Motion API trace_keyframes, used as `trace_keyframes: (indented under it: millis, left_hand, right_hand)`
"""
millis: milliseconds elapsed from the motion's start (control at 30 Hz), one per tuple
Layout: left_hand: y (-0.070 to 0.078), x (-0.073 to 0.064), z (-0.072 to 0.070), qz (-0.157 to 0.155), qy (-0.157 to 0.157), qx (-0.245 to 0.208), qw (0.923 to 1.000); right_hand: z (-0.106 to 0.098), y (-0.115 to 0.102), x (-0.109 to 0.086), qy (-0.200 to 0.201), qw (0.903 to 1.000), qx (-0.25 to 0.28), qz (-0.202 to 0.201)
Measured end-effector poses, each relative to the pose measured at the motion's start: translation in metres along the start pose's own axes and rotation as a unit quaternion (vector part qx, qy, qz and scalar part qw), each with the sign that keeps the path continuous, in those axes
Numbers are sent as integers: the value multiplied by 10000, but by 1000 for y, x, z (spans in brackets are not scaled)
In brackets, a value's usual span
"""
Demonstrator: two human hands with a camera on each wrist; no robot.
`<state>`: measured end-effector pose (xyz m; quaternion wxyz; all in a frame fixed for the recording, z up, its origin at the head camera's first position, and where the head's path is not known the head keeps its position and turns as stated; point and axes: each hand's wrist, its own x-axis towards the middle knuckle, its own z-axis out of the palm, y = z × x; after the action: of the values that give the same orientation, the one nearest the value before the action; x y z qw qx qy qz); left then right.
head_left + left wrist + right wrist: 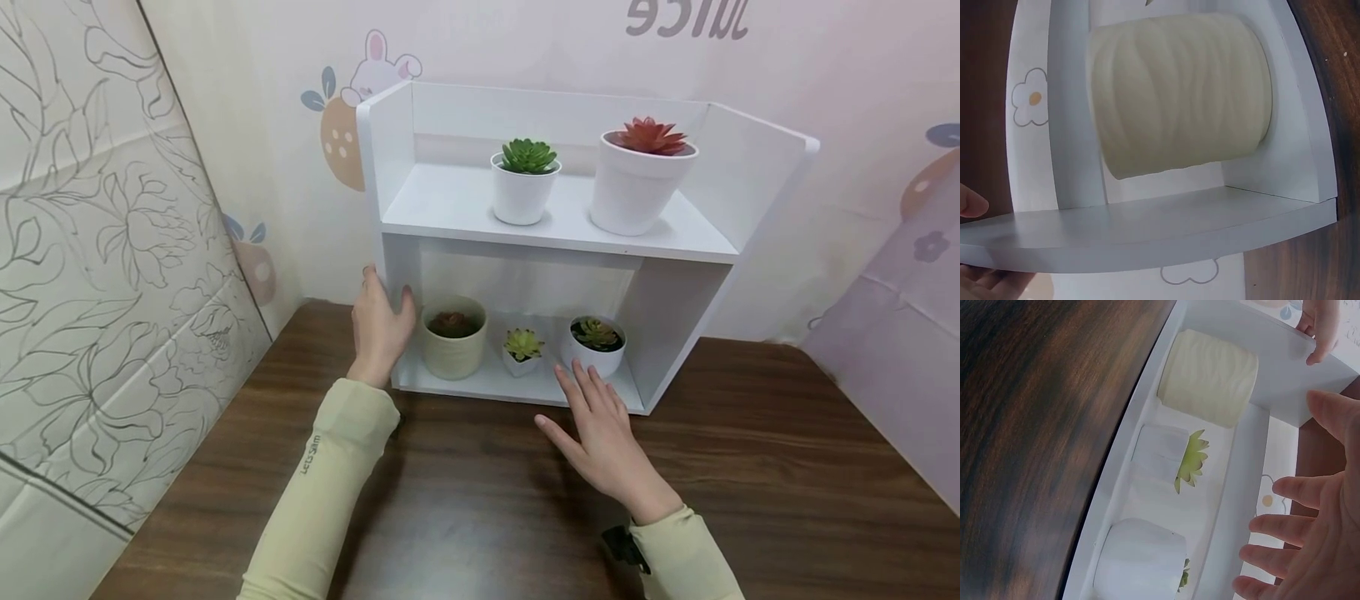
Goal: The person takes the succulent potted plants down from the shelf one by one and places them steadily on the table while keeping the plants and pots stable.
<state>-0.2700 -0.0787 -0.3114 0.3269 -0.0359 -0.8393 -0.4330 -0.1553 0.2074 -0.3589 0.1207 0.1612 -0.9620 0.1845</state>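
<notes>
A white two-tier shelf (487,231) stands on the table. My left hand (378,321) holds its left side panel, thumb on the inner face and fingers along the outside; the left wrist view shows the panel (1147,240) between them. Nearest to that hand is a ribbed cream pot (453,354) with a reddish succulent. Spread and straight, the fingers of my right hand (603,442) hover in front of the lower tier and hold nothing. Just beyond their tips is a round white pot (597,357) with a green succulent.
Between the lower pots sits a small white pot (521,364) with a yellow-green succulent. The upper tier carries a white pot with a green succulent (523,196) and a larger one with a red succulent (632,196). A patterned wall (525,42) rises behind the brown table (465,500).
</notes>
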Motion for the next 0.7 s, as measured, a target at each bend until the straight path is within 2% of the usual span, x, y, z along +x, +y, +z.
trace_keyframes:
  millis: [167,433,567,700]
  left_hand:
    - [-6,1,1,-7,239,-4,9997]
    - [-12,3,2,-53,379,6,9993]
    - [-14,5,4,-87,349,86,9993]
    - [-15,6,5,-166,193,105,9996]
  right_hand:
    - [1,-1,0,29,10000,-4,-28]
    - [1,-4,1,-35,10000,3,1]
    - [-1,-4,1,-41,10000,38,26]
    - [-1,-3,1,-4,10000,6,46]
